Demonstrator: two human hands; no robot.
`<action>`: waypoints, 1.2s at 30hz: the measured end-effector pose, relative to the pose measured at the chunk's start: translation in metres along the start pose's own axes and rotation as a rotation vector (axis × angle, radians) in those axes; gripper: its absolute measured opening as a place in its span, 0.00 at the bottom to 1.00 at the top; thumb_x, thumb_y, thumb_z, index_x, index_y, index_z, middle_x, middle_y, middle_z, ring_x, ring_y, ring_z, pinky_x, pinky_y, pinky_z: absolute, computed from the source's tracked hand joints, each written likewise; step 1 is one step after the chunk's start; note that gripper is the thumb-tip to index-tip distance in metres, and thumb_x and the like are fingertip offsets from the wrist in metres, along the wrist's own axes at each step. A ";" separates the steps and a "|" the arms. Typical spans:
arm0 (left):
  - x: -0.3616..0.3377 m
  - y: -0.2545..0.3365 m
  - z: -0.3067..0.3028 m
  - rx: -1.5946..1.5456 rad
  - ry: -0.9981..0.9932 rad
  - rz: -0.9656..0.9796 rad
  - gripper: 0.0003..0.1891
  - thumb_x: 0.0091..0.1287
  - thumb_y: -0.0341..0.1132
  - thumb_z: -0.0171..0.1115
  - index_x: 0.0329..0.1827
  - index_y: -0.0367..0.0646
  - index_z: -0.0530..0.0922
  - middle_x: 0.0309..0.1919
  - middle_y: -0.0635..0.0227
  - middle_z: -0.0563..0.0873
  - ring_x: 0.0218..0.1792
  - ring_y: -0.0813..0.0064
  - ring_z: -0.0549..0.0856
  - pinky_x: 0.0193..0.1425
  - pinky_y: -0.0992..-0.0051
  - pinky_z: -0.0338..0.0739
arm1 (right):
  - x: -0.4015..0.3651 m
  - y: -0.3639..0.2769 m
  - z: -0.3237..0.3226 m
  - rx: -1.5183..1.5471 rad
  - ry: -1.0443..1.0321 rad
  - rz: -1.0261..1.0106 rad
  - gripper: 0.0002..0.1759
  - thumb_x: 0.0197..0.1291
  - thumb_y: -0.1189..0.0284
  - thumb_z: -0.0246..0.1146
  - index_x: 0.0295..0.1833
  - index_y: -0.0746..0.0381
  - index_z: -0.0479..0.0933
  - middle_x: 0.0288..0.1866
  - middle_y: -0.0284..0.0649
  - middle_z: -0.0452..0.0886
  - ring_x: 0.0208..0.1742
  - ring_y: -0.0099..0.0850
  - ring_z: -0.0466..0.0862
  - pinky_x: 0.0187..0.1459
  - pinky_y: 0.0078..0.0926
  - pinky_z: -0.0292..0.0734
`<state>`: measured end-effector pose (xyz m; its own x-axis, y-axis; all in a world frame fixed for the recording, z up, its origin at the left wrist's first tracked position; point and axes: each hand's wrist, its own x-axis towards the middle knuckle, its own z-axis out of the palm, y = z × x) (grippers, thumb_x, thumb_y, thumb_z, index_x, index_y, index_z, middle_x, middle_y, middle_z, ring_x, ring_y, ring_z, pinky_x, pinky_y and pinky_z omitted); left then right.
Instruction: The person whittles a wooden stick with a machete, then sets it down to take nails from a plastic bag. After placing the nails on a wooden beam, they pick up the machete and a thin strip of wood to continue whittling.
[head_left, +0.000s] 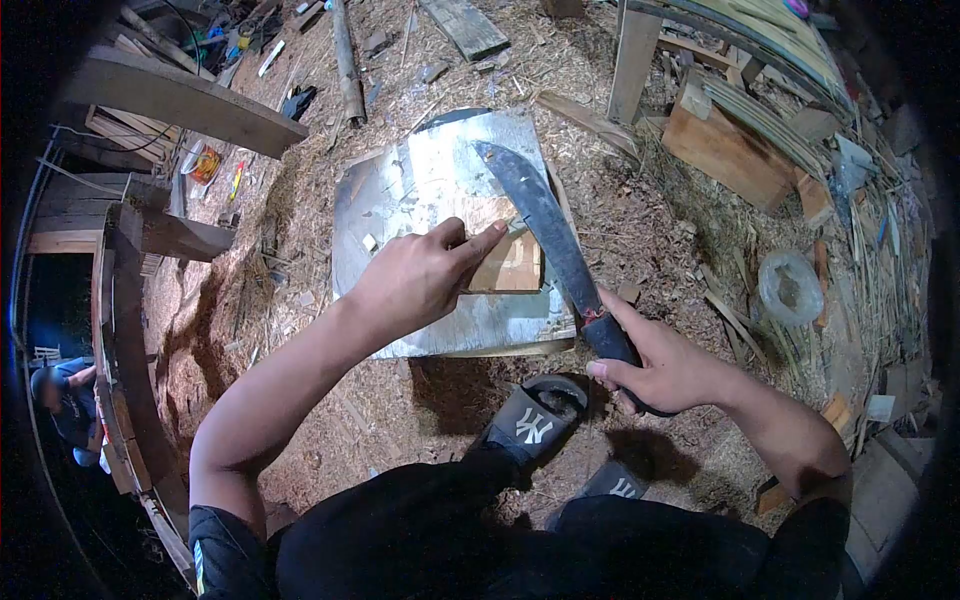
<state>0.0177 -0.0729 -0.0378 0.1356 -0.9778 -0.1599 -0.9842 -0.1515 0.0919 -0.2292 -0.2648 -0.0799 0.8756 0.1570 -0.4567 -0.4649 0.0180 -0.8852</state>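
Note:
My right hand (655, 360) is wrapped round the dark handle (612, 343) of a machete, its thumb along the grip. The broad, dark, curved blade (545, 225) points away from me and overlaps the right edge of a wooden block (512, 262). My left hand (420, 268) is closed at the left side of that block, one digit stretched across its top close to the blade; the other fingertips are hidden. Under the block is a low work surface with a worn, whitish top (405, 190).
Wood shavings (300, 350) cover the ground. A clear plastic container (790, 287) and stacked boards (730, 145) are at the right. Wooden beams (190, 100) stand at the left, where another person (72, 405) sits. My sandals (535, 420) are just before the work surface.

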 end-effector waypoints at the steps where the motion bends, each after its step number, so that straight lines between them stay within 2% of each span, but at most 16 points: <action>1: 0.001 0.001 -0.003 0.017 -0.039 0.003 0.31 0.66 0.29 0.62 0.75 0.49 0.71 0.41 0.56 0.81 0.30 0.56 0.88 0.35 0.60 0.85 | 0.000 -0.001 0.000 0.002 -0.001 0.000 0.46 0.73 0.71 0.61 0.84 0.63 0.38 0.35 0.39 0.79 0.23 0.25 0.80 0.27 0.28 0.78; 4: 0.008 0.009 -0.015 0.086 -0.110 0.004 0.31 0.65 0.26 0.60 0.75 0.45 0.71 0.43 0.55 0.82 0.31 0.55 0.88 0.35 0.59 0.85 | -0.001 -0.001 -0.003 0.023 -0.007 0.007 0.46 0.73 0.72 0.61 0.84 0.64 0.38 0.35 0.39 0.79 0.23 0.24 0.80 0.26 0.27 0.78; 6: 0.012 0.013 -0.020 0.101 -0.144 -0.007 0.34 0.62 0.25 0.61 0.75 0.46 0.70 0.42 0.56 0.82 0.32 0.55 0.88 0.37 0.58 0.85 | 0.002 0.009 -0.006 -0.081 0.035 -0.150 0.46 0.72 0.72 0.61 0.83 0.65 0.38 0.34 0.38 0.78 0.22 0.24 0.80 0.26 0.27 0.78; 7: 0.014 0.014 -0.021 0.115 -0.175 -0.017 0.37 0.59 0.24 0.62 0.76 0.48 0.69 0.42 0.57 0.81 0.34 0.54 0.87 0.38 0.58 0.85 | -0.001 0.006 -0.008 -0.077 0.036 -0.151 0.46 0.72 0.72 0.61 0.83 0.65 0.38 0.34 0.38 0.78 0.22 0.24 0.80 0.26 0.27 0.78; 9: 0.017 0.017 -0.021 0.117 -0.182 0.000 0.38 0.57 0.23 0.62 0.76 0.47 0.69 0.43 0.57 0.81 0.33 0.54 0.87 0.38 0.58 0.84 | -0.011 -0.006 -0.012 0.083 -0.048 0.000 0.45 0.72 0.72 0.62 0.83 0.64 0.40 0.34 0.38 0.78 0.22 0.24 0.79 0.25 0.27 0.78; 10: 0.018 0.018 -0.021 0.118 -0.184 0.013 0.39 0.56 0.22 0.62 0.77 0.46 0.68 0.43 0.57 0.81 0.33 0.54 0.87 0.38 0.58 0.84 | -0.013 -0.005 -0.015 0.086 -0.047 -0.001 0.45 0.72 0.72 0.62 0.83 0.64 0.40 0.34 0.38 0.78 0.22 0.24 0.79 0.25 0.27 0.78; 14: 0.019 0.021 -0.024 0.111 -0.180 0.027 0.39 0.56 0.22 0.61 0.77 0.46 0.68 0.43 0.56 0.81 0.32 0.53 0.87 0.38 0.57 0.84 | -0.018 0.000 -0.023 0.221 -0.124 0.030 0.44 0.73 0.72 0.61 0.83 0.62 0.40 0.32 0.37 0.77 0.22 0.25 0.80 0.24 0.26 0.78; 16: 0.020 0.021 -0.027 0.158 -0.182 0.054 0.36 0.59 0.20 0.58 0.76 0.38 0.67 0.45 0.53 0.82 0.32 0.55 0.88 0.39 0.60 0.87 | -0.017 -0.001 -0.025 0.285 -0.156 0.000 0.45 0.74 0.72 0.61 0.83 0.62 0.39 0.32 0.36 0.77 0.22 0.25 0.80 0.24 0.26 0.79; 20: 0.021 0.018 -0.029 0.176 -0.196 0.049 0.37 0.57 0.19 0.58 0.76 0.37 0.67 0.45 0.53 0.81 0.33 0.56 0.88 0.39 0.61 0.87 | -0.013 0.007 -0.025 0.389 -0.202 -0.040 0.45 0.74 0.72 0.61 0.83 0.63 0.37 0.31 0.38 0.77 0.22 0.27 0.81 0.24 0.27 0.80; 22: 0.019 0.018 -0.025 0.161 -0.137 0.042 0.39 0.58 0.22 0.58 0.78 0.46 0.66 0.43 0.56 0.81 0.30 0.54 0.87 0.36 0.58 0.83 | -0.013 0.008 -0.027 0.414 -0.217 -0.057 0.45 0.74 0.72 0.61 0.83 0.63 0.37 0.31 0.38 0.77 0.22 0.27 0.81 0.24 0.27 0.80; 25: 0.022 0.019 -0.026 0.200 -0.169 0.030 0.38 0.60 0.22 0.57 0.78 0.47 0.67 0.43 0.57 0.81 0.30 0.55 0.87 0.35 0.57 0.83 | -0.015 0.005 -0.029 0.457 -0.239 -0.021 0.45 0.74 0.71 0.61 0.83 0.63 0.37 0.31 0.39 0.78 0.23 0.28 0.82 0.24 0.27 0.80; 28: 0.026 0.017 -0.023 0.174 -0.202 0.018 0.36 0.61 0.23 0.58 0.77 0.49 0.68 0.43 0.58 0.82 0.30 0.55 0.87 0.36 0.57 0.84 | -0.014 0.003 -0.029 0.466 -0.210 -0.025 0.40 0.75 0.74 0.58 0.82 0.63 0.42 0.30 0.39 0.78 0.24 0.27 0.81 0.26 0.27 0.80; 31: 0.025 0.020 -0.017 0.132 -0.116 0.025 0.32 0.64 0.24 0.58 0.75 0.42 0.69 0.43 0.55 0.82 0.31 0.57 0.89 0.36 0.58 0.86 | -0.011 0.000 -0.028 0.406 -0.184 -0.010 0.41 0.75 0.69 0.61 0.81 0.65 0.43 0.32 0.40 0.79 0.25 0.28 0.83 0.26 0.28 0.81; 33: 0.022 0.023 -0.022 0.120 -0.136 -0.010 0.31 0.64 0.25 0.60 0.74 0.43 0.70 0.43 0.56 0.83 0.32 0.56 0.89 0.36 0.58 0.85 | -0.008 0.000 -0.028 0.316 -0.207 0.069 0.28 0.74 0.67 0.62 0.70 0.66 0.58 0.34 0.40 0.80 0.26 0.29 0.85 0.29 0.28 0.83; 34: 0.021 0.024 -0.024 0.108 -0.160 -0.050 0.31 0.64 0.26 0.61 0.73 0.44 0.70 0.43 0.56 0.84 0.33 0.55 0.89 0.36 0.58 0.85 | -0.005 0.002 -0.029 0.319 -0.203 0.067 0.28 0.74 0.67 0.62 0.70 0.66 0.58 0.34 0.40 0.80 0.26 0.29 0.85 0.29 0.28 0.83; 36: 0.017 0.022 -0.022 0.024 -0.106 -0.066 0.31 0.64 0.25 0.60 0.73 0.45 0.70 0.43 0.55 0.85 0.34 0.53 0.89 0.36 0.57 0.85 | 0.004 0.010 -0.031 0.254 -0.255 0.069 0.18 0.74 0.66 0.63 0.56 0.65 0.65 0.35 0.40 0.82 0.30 0.29 0.87 0.32 0.27 0.84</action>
<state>0.0005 -0.0959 -0.0170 0.1890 -0.9446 -0.2683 -0.9761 -0.2106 0.0539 -0.2262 -0.2948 -0.0937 0.7953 0.4068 -0.4494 -0.5673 0.2381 -0.7884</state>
